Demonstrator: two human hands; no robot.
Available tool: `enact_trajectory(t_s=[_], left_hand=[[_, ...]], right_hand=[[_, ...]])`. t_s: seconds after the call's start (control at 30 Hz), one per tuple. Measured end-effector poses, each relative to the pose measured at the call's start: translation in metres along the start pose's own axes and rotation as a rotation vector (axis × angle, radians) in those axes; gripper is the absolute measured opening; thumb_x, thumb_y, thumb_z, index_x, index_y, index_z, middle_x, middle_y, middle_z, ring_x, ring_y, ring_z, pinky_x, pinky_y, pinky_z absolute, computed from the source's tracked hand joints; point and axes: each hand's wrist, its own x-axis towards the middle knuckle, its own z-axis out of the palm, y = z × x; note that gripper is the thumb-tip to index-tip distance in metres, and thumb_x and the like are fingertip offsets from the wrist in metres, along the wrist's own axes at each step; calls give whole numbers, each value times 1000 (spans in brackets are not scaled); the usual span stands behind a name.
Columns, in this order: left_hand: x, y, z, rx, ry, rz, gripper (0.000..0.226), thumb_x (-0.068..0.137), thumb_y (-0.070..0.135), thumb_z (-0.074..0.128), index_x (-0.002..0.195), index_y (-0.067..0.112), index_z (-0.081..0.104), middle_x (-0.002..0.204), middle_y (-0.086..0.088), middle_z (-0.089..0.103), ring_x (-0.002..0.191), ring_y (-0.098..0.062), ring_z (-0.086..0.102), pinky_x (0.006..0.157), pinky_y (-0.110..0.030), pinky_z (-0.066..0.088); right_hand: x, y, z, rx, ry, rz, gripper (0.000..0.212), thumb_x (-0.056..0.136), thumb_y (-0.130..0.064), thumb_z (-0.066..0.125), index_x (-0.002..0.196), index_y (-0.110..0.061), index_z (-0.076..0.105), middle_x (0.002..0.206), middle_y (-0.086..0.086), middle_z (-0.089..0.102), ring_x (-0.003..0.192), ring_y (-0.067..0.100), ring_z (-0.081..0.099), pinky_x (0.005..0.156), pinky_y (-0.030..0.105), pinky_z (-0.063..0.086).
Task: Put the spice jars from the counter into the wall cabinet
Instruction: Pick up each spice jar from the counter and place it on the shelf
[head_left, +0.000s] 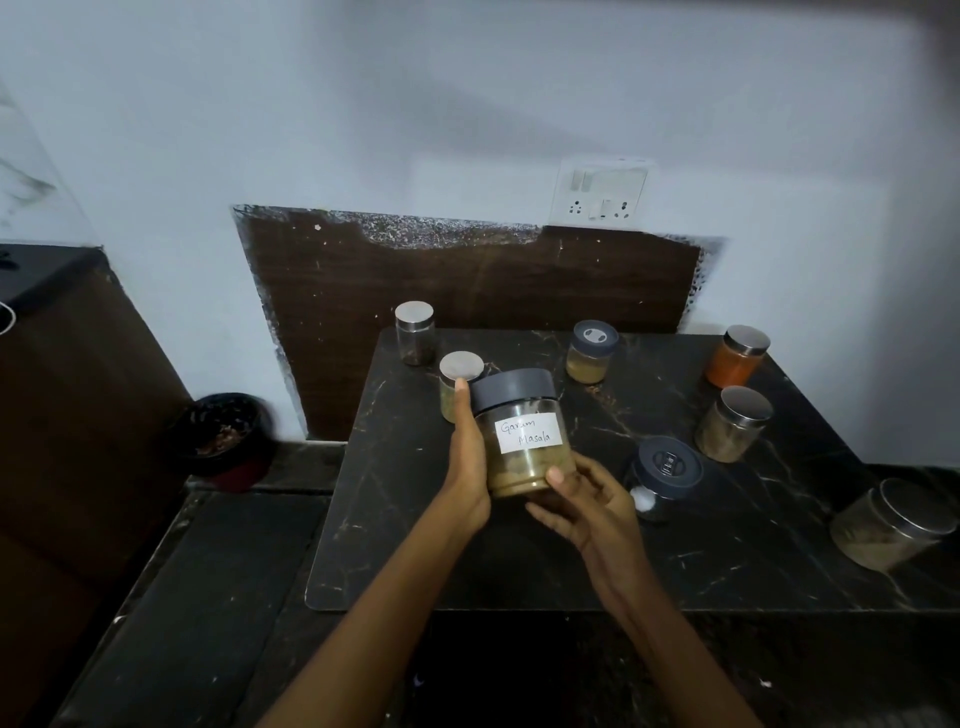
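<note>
Fingers (461, 400): left hand (470, 467), right hand (597, 506) grip Garam Masala jar (524, 441), brown powder

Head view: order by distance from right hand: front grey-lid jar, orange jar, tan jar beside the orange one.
From the right hand on the labelled jar:
1. Grey-lid jar, right beside it.
2. Tan jar, farther right.
3. Orange jar, back right.

Both arms are extended; the Garam Masala jar (524, 436) is gripped by the left hand (470, 457) and cupped below by the right hand (587, 504).
</note>
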Motion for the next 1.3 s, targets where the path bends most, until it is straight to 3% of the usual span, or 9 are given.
enact_trajectory(t_s=[0.2, 0.33, 0.43, 0.6, 0.7, 0.83, 1.03, 1.17, 1.3], left_hand=[[2, -2, 6, 19, 26, 15, 61, 91, 63, 25, 113, 17, 58, 97, -14, 70, 90, -27, 67, 78, -39, 54], [11, 1, 15, 28, 20, 13, 57, 91, 63, 24, 104, 19, 60, 89, -12, 72, 85, -25, 68, 77, -39, 54], [21, 5, 29, 48, 13, 29, 57, 93, 61, 22, 93, 19, 60, 72, -7, 74, 70, -20, 70, 65, -33, 56], [45, 20, 61, 80, 20, 101, 63, 93, 60, 24, 97, 11, 62, 67, -9, 73, 59, -19, 70, 52, -26, 57], [62, 28, 82, 104, 46, 137, 66, 92, 62, 27, 97, 9, 66, 71, -11, 73, 62, -21, 70, 55, -27, 57], [84, 40, 114, 99, 89, 189, 74, 89, 66, 29, 111, 5, 64, 94, -21, 70, 78, -29, 68, 69, -36, 57], [108, 72, 145, 157, 65, 318, 71, 92, 62, 25, 106, 5, 65, 81, -15, 71, 67, -22, 69, 60, -29, 57], [121, 116, 159, 229, 23, 441, 66, 94, 59, 22, 104, 11, 65, 79, -11, 73, 68, -19, 71, 59, -26, 57], [129, 180, 171, 297, -13, 515, 72, 89, 67, 22, 112, 12, 64, 97, -17, 72, 85, -28, 69, 75, -36, 57]], right_hand=[[2, -2, -3, -21, 9, -17, 50, 60, -19, 76, 107, -10, 61, 115, 15, 64, 98, 26, 67, 76, 38, 59], [13, -9, -9, -45, 0, -33, 56, 52, -22, 87, 102, -14, 62, 112, 13, 66, 93, 24, 69, 73, 39, 59], [27, -20, -18, -91, -26, -51, 48, 59, -24, 75, 105, -16, 61, 112, 11, 66, 91, 22, 70, 76, 41, 59], [54, -53, -30, -182, -92, -105, 47, 60, -24, 72, 104, -17, 60, 105, 5, 68, 94, 17, 68, 78, 34, 57], [72, -76, -40, -240, -120, -131, 51, 61, -26, 72, 109, -14, 58, 106, 6, 69, 96, 18, 67, 82, 33, 56], [99, -112, -55, -297, -170, -153, 62, 55, -32, 75, 112, -14, 58, 107, 5, 69, 98, 19, 67, 81, 32, 55], [135, -161, -56, -331, -262, -214, 56, 58, -21, 83, 110, -12, 62, 102, 3, 72, 93, 14, 70, 74, 23, 56], [154, -201, -34, -339, -371, -286, 34, 74, -6, 72, 105, -18, 65, 85, -8, 75, 82, 5, 71, 62, 13, 53], [171, -241, 5, -349, -394, -417, 41, 62, -23, 76, 103, -22, 68, 98, -3, 75, 93, 10, 70, 80, 23, 55]])
